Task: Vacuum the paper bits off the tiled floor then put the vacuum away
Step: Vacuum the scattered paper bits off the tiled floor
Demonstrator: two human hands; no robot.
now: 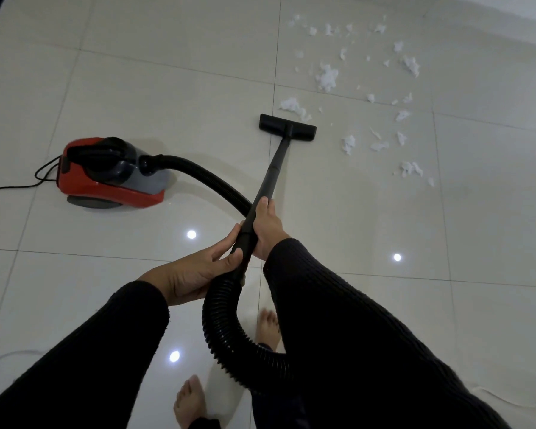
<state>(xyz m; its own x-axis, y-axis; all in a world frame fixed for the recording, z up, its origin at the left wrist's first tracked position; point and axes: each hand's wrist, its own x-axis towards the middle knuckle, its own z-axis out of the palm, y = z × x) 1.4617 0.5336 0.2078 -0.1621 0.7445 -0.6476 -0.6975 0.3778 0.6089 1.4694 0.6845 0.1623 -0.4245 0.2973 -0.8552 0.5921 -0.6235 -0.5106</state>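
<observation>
A red and grey canister vacuum [112,173] sits on the tiled floor at the left. Its ribbed black hose [226,332] loops past my legs up to a black wand [274,168]. My left hand [192,274] grips the wand's lower handle end where the hose joins. My right hand [268,226] holds the wand just above it. The flat black floor head [287,127] rests on the tiles, touching a white clump at its far edge. White paper bits [327,77] lie scattered beyond and to the right of the head.
A black power cord [19,186] trails left from the vacuum. My bare feet [190,400] stand on the glossy tiles below the hose. A thin white cable [508,400] lies at the lower right. A wall base [508,13] runs along the top right.
</observation>
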